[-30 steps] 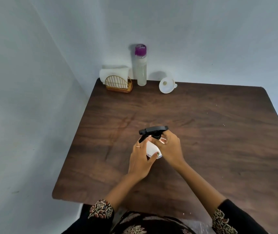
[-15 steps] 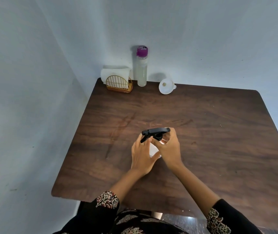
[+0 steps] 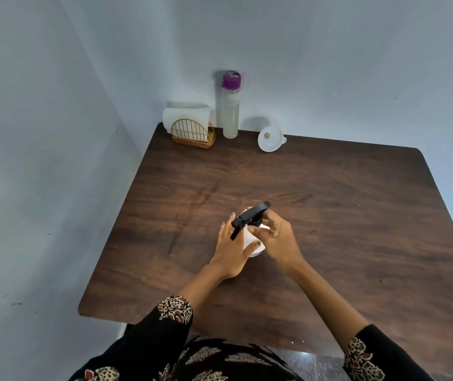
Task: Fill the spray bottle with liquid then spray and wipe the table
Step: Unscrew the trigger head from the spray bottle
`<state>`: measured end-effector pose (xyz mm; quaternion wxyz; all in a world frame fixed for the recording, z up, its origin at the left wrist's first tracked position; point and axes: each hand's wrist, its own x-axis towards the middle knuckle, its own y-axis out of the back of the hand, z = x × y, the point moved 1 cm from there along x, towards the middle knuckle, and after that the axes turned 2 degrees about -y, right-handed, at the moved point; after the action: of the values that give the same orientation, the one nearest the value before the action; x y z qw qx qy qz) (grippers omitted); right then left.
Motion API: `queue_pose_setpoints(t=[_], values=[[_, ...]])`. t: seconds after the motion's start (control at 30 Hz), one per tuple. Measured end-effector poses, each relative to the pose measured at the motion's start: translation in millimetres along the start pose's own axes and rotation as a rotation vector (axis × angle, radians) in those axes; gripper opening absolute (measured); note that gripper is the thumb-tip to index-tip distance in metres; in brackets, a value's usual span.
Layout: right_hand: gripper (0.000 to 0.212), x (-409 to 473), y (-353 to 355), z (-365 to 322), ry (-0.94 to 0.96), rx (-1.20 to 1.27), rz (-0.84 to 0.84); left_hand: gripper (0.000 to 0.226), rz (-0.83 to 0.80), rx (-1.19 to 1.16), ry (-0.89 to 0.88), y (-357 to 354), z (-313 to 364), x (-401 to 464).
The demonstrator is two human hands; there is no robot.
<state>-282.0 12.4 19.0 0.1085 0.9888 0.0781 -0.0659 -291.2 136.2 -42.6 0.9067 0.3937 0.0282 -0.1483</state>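
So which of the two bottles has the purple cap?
The tall clear bottle standing by the back wall; the held white spray bottle has a black trigger head.

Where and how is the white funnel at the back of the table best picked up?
Probably by its rim, pinched from above. The funnel lies tilted with its wide mouth toward the camera and a small tab on its right edge; nothing touches it, so the rim is free.

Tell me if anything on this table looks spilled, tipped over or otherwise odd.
Only the white funnel near the wall: it lies tipped on its side. Nothing looks spilled. The purple-capped bottle stands upright, and both hands hold the spray bottle.
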Motion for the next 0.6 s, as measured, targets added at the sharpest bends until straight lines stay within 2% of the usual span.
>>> queue_pose_setpoints(t=[0.1,0.17,0.27,0.37,0.5,0.6], values=[[0.044,6,2,2,-0.051,-0.050,-0.016,0.063,0.019,0.013,-0.025,-5,-5,4],[0.047,8,-4,1,-0.054,-0.117,0.113,0.060,0.027,0.025,-0.015,-9,-11,6],[0.039,6,-11,-1,-0.015,-0.167,0.255,0.060,0.025,0.021,-0.017,-8,-10,4],[0.029,3,-9,-1,0.018,-0.148,0.220,0.064,0.057,-0.044,-0.015,-3,0,-1],[0.037,2,-5,-4,0.036,-0.159,0.044,0.064,0.052,-0.035,0.007,-3,-1,0],[0.050,2,-6,-6,0.007,-0.155,0.122,0.067,0.034,0.026,-0.006,-10,-11,5]])
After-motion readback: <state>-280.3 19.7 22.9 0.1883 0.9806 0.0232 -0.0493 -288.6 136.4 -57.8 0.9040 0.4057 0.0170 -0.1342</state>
